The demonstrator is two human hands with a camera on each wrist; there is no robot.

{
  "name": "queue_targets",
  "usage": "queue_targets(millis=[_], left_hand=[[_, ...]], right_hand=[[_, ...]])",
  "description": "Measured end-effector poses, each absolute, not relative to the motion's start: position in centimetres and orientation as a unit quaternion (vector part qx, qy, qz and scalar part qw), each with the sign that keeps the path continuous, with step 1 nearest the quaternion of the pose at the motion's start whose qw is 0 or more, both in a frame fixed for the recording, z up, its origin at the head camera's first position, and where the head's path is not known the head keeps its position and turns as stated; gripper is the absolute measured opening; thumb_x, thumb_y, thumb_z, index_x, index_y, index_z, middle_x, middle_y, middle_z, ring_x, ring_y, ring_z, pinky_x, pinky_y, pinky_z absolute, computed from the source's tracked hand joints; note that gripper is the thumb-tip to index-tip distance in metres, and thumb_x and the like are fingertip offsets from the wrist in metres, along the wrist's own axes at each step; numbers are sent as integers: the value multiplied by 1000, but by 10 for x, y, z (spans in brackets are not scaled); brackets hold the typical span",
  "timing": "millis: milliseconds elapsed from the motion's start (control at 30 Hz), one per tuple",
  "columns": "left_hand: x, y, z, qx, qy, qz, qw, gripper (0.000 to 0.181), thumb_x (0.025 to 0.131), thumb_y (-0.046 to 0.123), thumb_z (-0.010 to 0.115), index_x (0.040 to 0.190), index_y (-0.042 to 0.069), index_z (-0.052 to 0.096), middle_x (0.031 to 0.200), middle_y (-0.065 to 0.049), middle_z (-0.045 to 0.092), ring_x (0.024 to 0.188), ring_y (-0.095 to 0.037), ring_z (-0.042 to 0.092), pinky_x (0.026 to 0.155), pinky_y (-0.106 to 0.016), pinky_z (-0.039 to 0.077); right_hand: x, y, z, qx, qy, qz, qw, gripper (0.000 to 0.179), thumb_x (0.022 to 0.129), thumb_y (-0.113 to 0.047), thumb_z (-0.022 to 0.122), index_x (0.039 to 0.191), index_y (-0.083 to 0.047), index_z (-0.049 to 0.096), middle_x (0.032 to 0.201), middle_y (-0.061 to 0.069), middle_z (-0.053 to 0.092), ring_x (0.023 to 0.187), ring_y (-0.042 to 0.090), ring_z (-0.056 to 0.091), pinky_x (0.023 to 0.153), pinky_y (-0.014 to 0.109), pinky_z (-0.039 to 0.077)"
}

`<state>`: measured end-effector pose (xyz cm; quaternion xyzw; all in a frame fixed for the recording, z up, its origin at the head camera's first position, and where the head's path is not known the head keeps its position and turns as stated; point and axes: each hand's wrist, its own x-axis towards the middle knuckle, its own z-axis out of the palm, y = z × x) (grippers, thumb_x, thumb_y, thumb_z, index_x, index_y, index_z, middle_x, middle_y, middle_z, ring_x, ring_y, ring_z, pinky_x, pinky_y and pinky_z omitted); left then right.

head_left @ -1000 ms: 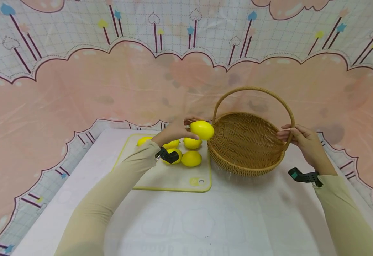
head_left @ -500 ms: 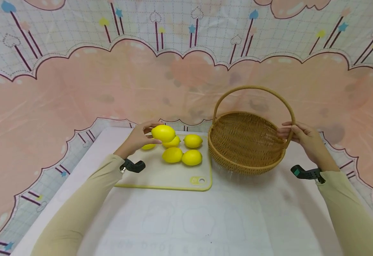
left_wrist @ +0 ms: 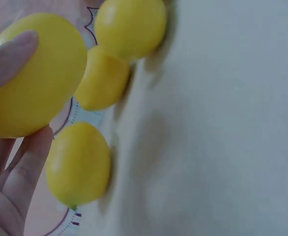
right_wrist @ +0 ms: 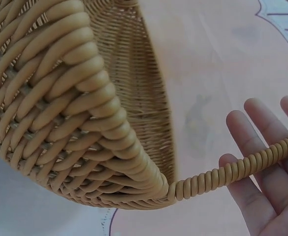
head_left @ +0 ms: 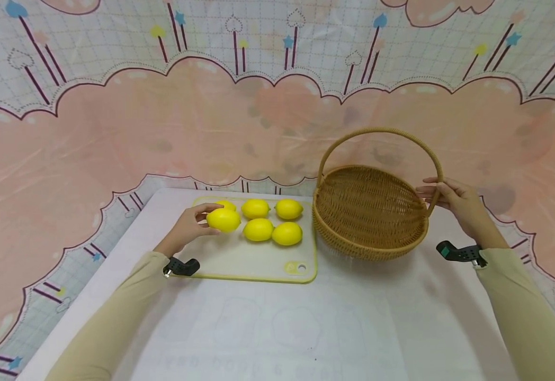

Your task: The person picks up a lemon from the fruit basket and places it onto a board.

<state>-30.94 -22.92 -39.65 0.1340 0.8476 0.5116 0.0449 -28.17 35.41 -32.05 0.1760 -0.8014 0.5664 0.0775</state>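
At the left of the cutting board (head_left: 244, 259), my left hand (head_left: 183, 229) holds a yellow lemon (head_left: 223, 220) between thumb and fingers. In the left wrist view the thumb lies across this lemon (left_wrist: 40, 83) and fingertips support it from below. Another lemon (head_left: 226, 204) is partly hidden behind it. Several more lemons, one of them the front right lemon (head_left: 287, 234), lie on the board. My right hand (head_left: 460, 206) grips the wicker basket (head_left: 370, 211) by its handle (right_wrist: 208, 179), fingers extended behind it. The basket's mouth tilts towards me, and no lemon shows inside.
A white cloth (head_left: 354, 328) covers the table in front of the board and basket. The basket stands close to the board's right edge. Behind them rises a pink patterned backdrop (head_left: 201, 137). Black cameras, such as the right wrist camera (head_left: 458, 252), sit on both wrists.
My left hand has carried the lemon from beside the basket's left rim leftwards, then down to the board's left side. My right hand and the basket have hardly moved.
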Motion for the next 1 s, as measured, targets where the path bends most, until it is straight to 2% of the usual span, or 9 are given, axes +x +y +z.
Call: queue_targets(millis=[233, 567, 1000], left_hand=[[-307, -234, -410, 138, 853, 500, 57, 61, 78, 5, 74, 133, -1, 48, 140, -22, 45, 121, -39, 48, 101, -49, 44], [-312, -244, -424, 132, 862, 481, 93, 68, 76, 10, 77, 135, -1, 46, 137, -24, 45, 122, -40, 48, 103, -49, 43], [-311, -254, -425, 152, 863, 474, 89, 67, 76, 10, 77, 134, -1, 46, 141, -24, 42, 126, -44, 44, 105, -52, 39]], right_hand=[[-284, 355, -320, 193, -777, 595, 67, 28, 100, -20, 41, 122, -15, 58, 103, -13, 71, 95, -1, 66, 79, 11, 52], [-284, 353, -319, 194, -779, 593, 69, 30, 100, -21, 41, 125, -14, 57, 104, -14, 70, 95, -1, 66, 79, 11, 52], [-282, 354, -321, 205, -761, 612, 63, 31, 100, -17, 40, 128, -14, 54, 106, -15, 70, 96, -2, 66, 80, 9, 50]])
